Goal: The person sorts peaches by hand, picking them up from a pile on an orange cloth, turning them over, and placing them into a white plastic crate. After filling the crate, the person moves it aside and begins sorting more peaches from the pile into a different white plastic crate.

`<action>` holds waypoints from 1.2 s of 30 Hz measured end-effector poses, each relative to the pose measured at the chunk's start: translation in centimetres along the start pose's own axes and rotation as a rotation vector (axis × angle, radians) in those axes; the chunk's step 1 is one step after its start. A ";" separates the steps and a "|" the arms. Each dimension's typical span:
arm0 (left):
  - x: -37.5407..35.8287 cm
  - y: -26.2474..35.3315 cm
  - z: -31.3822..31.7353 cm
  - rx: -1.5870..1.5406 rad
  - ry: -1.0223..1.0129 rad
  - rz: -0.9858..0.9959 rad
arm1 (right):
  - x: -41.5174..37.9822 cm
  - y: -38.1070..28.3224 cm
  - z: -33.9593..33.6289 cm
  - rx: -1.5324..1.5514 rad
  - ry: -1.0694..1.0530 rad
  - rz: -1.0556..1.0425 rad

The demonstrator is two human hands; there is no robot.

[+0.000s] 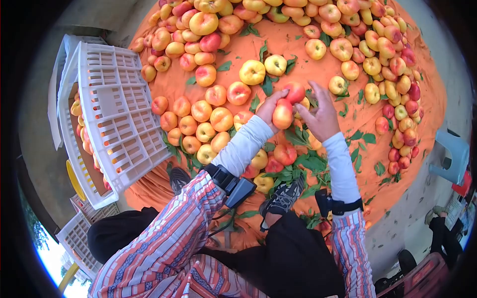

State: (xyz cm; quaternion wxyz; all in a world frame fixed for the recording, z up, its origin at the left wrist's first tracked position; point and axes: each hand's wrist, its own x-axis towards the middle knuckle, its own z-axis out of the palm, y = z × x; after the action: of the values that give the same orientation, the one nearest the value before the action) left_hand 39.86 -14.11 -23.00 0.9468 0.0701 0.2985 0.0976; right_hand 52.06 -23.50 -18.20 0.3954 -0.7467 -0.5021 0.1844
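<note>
Over the middle of the orange cloth (308, 72), my left hand (269, 110) is closed around two red-and-yellow flat peaches, an upper redder peach (294, 92) and a lower peach (282, 115). My right hand (323, 115) is just to their right, thumb and fingers apart, with the thumb tip close to the peaches. A yellow peach shows partly behind, between the two hands. Below them lie green leaves (310, 161) and more loose peaches (285, 154). Left of my left forearm, a group of orange-yellow peaches (201, 111) rests on the cloth.
A white plastic crate (130, 111) stands tilted at the left, beside another crate holding peaches (85, 131). Large peach heaps (203, 23) curve around the back and right. A light-blue stool (451, 156) is at the right edge. My shoes (285, 196) are on the cloth.
</note>
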 end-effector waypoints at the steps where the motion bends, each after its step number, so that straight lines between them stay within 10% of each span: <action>1: -0.3 -0.1 0.0 0.109 0.040 0.026 | 0.1 0.0 0.0 0.056 -0.029 0.021; 9: -5.0 1.6 1.5 0.510 0.058 0.289 | -1.2 1.2 0.2 1.703 -0.256 0.625; 36: -4.9 -1.8 1.5 0.394 0.105 0.223 | -3.7 1.0 0.5 1.480 -0.306 0.532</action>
State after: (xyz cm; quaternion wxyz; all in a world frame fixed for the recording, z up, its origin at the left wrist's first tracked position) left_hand 37.04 -17.08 -19.40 0.8813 0.2811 0.3511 0.1448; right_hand 50.76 -26.77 -19.75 0.6577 -0.3517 -0.1029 0.6581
